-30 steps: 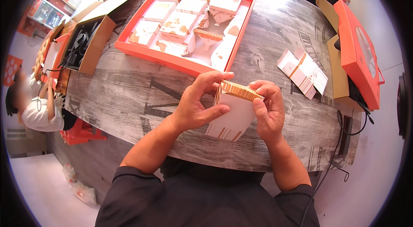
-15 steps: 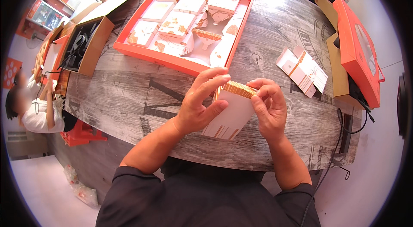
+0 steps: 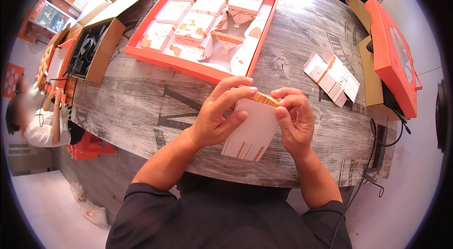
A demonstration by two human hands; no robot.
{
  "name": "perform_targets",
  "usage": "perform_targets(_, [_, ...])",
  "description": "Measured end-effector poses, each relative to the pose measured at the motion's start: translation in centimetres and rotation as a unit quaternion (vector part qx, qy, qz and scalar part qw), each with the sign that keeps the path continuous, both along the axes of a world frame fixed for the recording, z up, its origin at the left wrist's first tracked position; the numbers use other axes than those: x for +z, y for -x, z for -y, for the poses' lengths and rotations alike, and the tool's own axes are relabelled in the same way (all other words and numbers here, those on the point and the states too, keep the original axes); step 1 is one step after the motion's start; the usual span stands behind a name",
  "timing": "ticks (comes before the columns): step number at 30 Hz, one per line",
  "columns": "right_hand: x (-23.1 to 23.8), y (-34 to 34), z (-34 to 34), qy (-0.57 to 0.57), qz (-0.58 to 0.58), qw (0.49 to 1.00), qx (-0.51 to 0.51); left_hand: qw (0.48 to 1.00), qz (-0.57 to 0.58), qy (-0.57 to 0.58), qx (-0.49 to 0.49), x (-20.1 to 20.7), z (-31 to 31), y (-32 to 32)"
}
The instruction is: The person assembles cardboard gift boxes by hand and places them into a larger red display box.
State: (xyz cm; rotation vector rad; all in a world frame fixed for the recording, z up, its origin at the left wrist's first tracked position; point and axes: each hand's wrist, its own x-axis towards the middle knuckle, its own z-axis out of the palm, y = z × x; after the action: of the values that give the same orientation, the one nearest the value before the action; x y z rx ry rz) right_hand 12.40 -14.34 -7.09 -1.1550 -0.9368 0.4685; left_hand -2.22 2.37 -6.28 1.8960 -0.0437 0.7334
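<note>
Between my hands is a small white cardboard box [image 3: 251, 128], with a gold-striped edge at its top and brown and gold stripes near its lower end. My left hand [image 3: 214, 114] grips its left side, fingers over the top edge and thumb against the broad white face. At the upper right corner my right hand [image 3: 296, 119] pinches the striped edge between thumb and curled fingers. Beyond them stands a large orange gift box [image 3: 174, 66] holding several small white patterned boxes and a few cut-out hollows. A flattened white and gold carton [image 3: 332, 79] lies to the right.
An orange case with a round window [image 3: 394, 55] leans beside brown cardboard at the right edge. A black cable [image 3: 365, 169] hangs over the table's right side. At the left, an open carton [image 3: 106, 51] holds dark cords. Another person [image 3: 45, 117] sits beyond the table's left edge.
The small box has tipped, so its broad white face shows more and its striped top less. My left fingers have shifted slightly right along the top edge.
</note>
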Motion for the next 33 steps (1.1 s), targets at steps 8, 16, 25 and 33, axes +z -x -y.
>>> perform_targets(8, [-0.2, 0.0, 0.0, -0.016, 0.019, 1.0, -0.004, 0.999, 0.011, -0.046, 0.0, 0.1, -0.5, 0.0])
perform_targets(16, [-0.2, -0.1, -0.1, -0.015, 0.02, 1.0, -0.006, 0.999, 0.008, -0.053, -0.005, 0.2, -0.7, 0.0])
perform_targets(25, [-0.2, 0.0, -0.2, -0.019, 0.016, 1.0, -0.01, 0.998, 0.015, 0.049, 0.023, -0.1, 0.3, -0.2])
perform_targets(33, [-0.2, 0.1, -0.3, -0.012, 0.034, 0.999, -0.026, 1.0, 0.018, 0.009, 0.022, 0.1, -0.1, -0.1])
